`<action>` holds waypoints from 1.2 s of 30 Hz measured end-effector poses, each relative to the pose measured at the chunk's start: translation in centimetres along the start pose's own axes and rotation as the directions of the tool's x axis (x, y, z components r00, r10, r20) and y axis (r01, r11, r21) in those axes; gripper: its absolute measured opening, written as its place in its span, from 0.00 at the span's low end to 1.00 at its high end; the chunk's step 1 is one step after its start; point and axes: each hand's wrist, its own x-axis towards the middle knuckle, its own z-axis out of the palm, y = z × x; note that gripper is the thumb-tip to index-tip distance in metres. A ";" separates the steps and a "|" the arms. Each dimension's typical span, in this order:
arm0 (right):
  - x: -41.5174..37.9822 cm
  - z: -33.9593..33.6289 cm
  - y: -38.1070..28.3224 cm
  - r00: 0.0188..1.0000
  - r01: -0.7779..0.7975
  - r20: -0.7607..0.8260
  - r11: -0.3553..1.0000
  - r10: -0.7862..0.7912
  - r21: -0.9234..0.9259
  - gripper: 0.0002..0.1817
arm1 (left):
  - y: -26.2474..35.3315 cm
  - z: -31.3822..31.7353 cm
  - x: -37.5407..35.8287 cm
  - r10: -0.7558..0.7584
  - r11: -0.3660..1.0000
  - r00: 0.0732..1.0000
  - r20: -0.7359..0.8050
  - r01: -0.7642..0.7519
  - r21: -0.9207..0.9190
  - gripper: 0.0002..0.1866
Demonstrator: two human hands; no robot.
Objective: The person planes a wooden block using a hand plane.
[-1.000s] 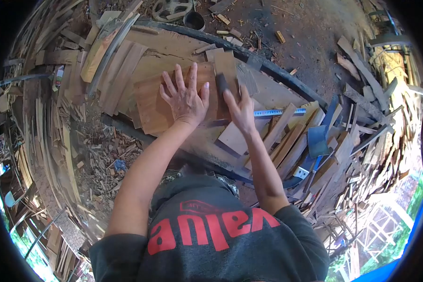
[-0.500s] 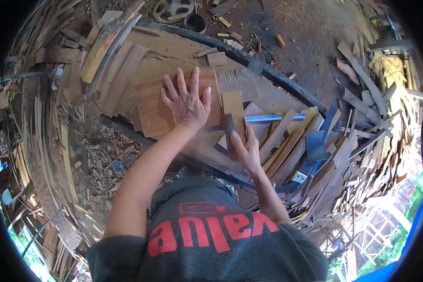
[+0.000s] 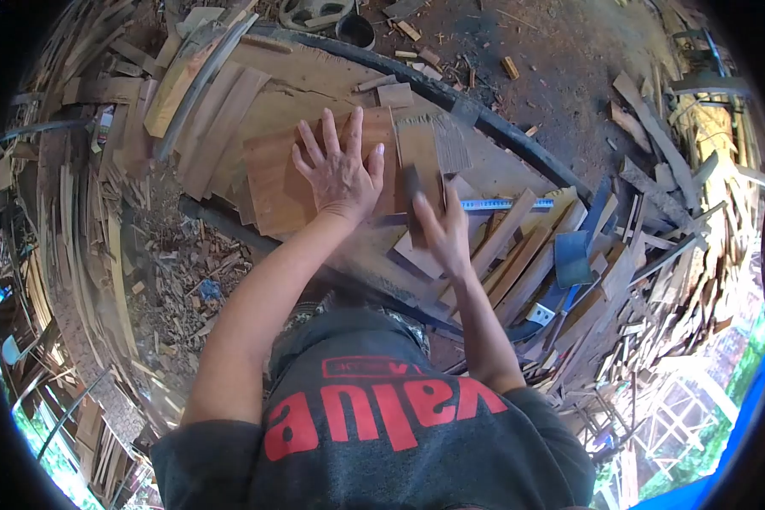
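Note:
My left hand (image 3: 342,180) lies flat with fingers spread on a reddish-brown wooden board (image 3: 272,191). Beyond the board's right edge, my right hand (image 3: 444,223) is closed around a long flat tool (image 3: 418,146) with a tan front and a dark grip-like part near my fingers. The tool runs away from me alongside that edge; its exact kind I cannot tell. Right of my right hand, a blue-and-white measuring tape (image 3: 506,204) lies stretched out. A patch of grey, ridged wood (image 3: 452,143) shows just beyond the tool.
A dusty worktop (image 3: 302,93) with a dark metal edge (image 3: 518,140) supports the board. Wood strips (image 3: 510,246) and a saw-like blue-handled tool (image 3: 540,314) lie at right. Small offcuts (image 3: 395,93) lie behind the board. Stacked timber (image 3: 102,204) lines the left, and a dark pot (image 3: 354,32) stands at the back.
My right hand has pushed the flat tool away from me along the board's right edge. My left hand stays flat on the board, with the view slightly shifted.

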 end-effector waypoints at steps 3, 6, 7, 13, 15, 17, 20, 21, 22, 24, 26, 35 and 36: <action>5.0 1.4 0.8 0.998 -0.060 0.027 0.995 0.062 -0.085 0.25 | -0.1 0.1 0.0 0.004 1.000 1.000 -0.008 -0.004 -0.009 0.35; 1.8 -0.2 -0.6 0.992 -0.086 0.094 0.996 0.083 0.030 0.27 | 0.0 0.3 -0.3 0.005 1.000 1.000 -0.029 -0.006 -0.010 0.35; -0.9 -1.0 0.9 0.989 -0.083 0.122 0.997 0.082 0.003 0.30 | 0.1 0.3 -0.1 0.000 1.000 1.000 -0.029 0.000 -0.018 0.35; 3.7 0.9 0.9 0.999 -0.025 0.036 0.998 0.027 -0.062 0.27 | 0.0 0.2 0.2 0.004 1.000 1.000 -0.026 -0.005 -0.017 0.35; 5.9 1.7 0.7 1.000 -0.001 0.016 0.999 0.002 -0.051 0.26 | -0.1 0.1 0.1 -0.001 1.000 1.000 -0.001 0.001 -0.028 0.35; 5.1 1.1 2.0 0.995 -0.059 0.078 0.998 0.062 -0.036 0.25 | 0.0 0.0 -0.2 0.008 1.000 1.000 -0.013 -0.008 -0.024 0.35; -2.9 -1.3 1.9 0.988 -0.081 0.127 0.997 0.083 -0.019 0.30 | 0.1 0.1 0.1 -0.005 1.000 1.000 -0.021 0.004 -0.025 0.35; -2.9 -1.3 1.7 0.992 -0.067 0.107 0.998 0.068 -0.014 0.29 | 0.1 0.0 -0.2 -0.001 1.000 1.000 -0.015 0.001 -0.017 0.35; -3.0 -1.0 1.4 0.995 -0.056 0.084 0.998 0.056 -0.005 0.28 | 0.0 0.0 -0.5 -0.008 1.000 1.000 0.002 0.008 -0.016 0.35; 2.0 0.6 1.0 0.998 -0.042 0.055 0.999 0.043 -0.020 0.27 | 0.0 0.0 0.0 -0.004 1.000 1.000 0.001 0.004 -0.009 0.35; 5.8 1.5 0.5 1.000 -0.007 0.025 1.000 0.008 -0.025 0.26 | 0.0 -0.1 0.3 -0.006 1.000 1.000 -0.005 0.006 -0.012 0.35; 0.4 0.1 0.9 0.998 0.058 0.025 0.997 -0.057 -0.048 0.26 | 0.0 -0.3 -0.4 -0.004 1.000 1.000 0.000 0.004 -0.002 0.34; 3.3 0.6 0.3 0.998 0.064 0.022 0.997 -0.063 -0.045 0.26 | 0.1 -0.3 0.1 -0.003 1.000 1.000 -0.004 0.003 -0.009 0.34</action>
